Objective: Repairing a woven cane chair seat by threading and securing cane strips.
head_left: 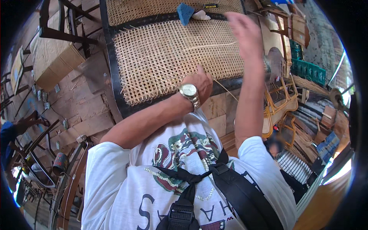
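A woven cane panel (153, 61) in a dark frame (115, 76) lies in front of me. My left hand (197, 82), with a metal watch on the wrist, rests at the panel's near edge. Its index finger points onto the weave while the other fingers are curled. From beside that hand a thin cane strand (226, 89) trails off to the near right and appears gripped in it. My right hand (245, 34) is raised over the panel's right side, its fingers smeared by motion. A lighter loose strand (212, 45) lies across the weave, its right end running toward my right forearm.
On the frame's far bar sit a blue sponge-like piece (185, 13) and a crumpled whitish piece (201, 15). Beyond them lies a small yellow-and-black tool (210, 5). A cardboard box (59, 63), dark chair frames (69, 38), a green crate (308, 71) and rattan furniture (281, 103) surround me.
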Motion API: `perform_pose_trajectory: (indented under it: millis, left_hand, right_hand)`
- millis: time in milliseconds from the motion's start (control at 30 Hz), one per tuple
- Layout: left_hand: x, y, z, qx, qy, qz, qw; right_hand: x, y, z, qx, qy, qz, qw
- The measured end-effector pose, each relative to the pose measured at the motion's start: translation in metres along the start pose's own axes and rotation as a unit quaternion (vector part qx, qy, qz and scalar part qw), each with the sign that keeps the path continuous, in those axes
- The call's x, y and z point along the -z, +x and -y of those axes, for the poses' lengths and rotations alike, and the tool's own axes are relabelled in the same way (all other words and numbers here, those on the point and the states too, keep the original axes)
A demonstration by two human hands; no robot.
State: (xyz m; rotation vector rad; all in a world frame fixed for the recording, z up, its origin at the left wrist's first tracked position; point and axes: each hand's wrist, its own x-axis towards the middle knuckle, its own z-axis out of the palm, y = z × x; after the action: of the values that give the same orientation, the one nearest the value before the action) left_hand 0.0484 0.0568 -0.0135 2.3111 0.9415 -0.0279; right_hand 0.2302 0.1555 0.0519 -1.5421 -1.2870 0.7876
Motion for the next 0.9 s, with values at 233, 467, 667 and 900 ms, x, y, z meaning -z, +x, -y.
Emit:
perform_pose_trajectory:
  millis: [233, 467, 667, 900]
  left_hand:
    - [0.054, -0.032, 0.081, 0.094, -0.032, -0.001, 0.995]
    - [0.020, 0.007, 0.092, 0.168, -0.106, -0.191, 0.961]
    - [-0.005, 0.015, 0.032, 0.060, -0.008, 0.002, 0.998]
    - [0.014, -0.015, 0.040, -0.064, 0.000, -0.068, 0.996]
  right_hand:
    - [-0.053, -0.016, -0.070, -0.023, -0.348, 0.322, 0.880]
    - [0.041, -0.026, -0.063, -0.206, -0.014, 0.076, 0.975]
    - [0.041, -0.024, -0.066, -0.060, -0.249, 0.087, 0.963]
    - [-0.068, -0.040, -0.081, -0.148, -0.237, 0.316, 0.907]
